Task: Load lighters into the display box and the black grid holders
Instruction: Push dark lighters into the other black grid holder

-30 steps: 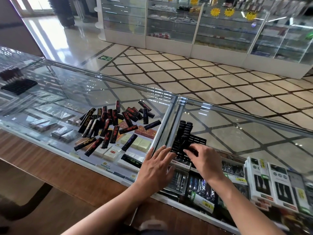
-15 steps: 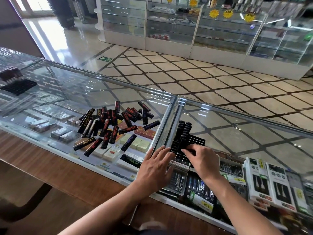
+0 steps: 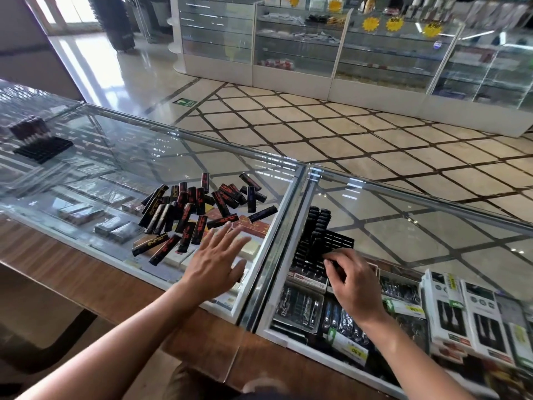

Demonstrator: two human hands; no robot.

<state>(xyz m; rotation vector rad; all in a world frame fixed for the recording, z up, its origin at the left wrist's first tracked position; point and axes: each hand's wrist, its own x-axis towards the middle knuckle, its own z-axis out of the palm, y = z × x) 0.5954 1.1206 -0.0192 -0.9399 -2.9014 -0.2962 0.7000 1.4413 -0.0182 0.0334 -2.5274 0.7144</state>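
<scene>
Dozens of loose lighters (image 3: 196, 212) lie flat on the glass surface (image 3: 129, 157), left of the metal seam. Their long axes run every way, and many cross one another. My left hand (image 3: 217, 264) is spread just beside the nearest ones, holding nothing. A careless sweep from there could roll some toward the near edge, since the glass is slick.

Right of the seam sits the black grid holder (image 3: 331, 245). The standing lighters (image 3: 317, 223) fill its far left corner, long axes upright. My right hand (image 3: 353, 274) curls at the holder's near edge, pinching a dark piece I judge to be a lighter (image 3: 336, 265). Pressing it in off-line could slide the holder, or knock over the rows already standing.
</scene>
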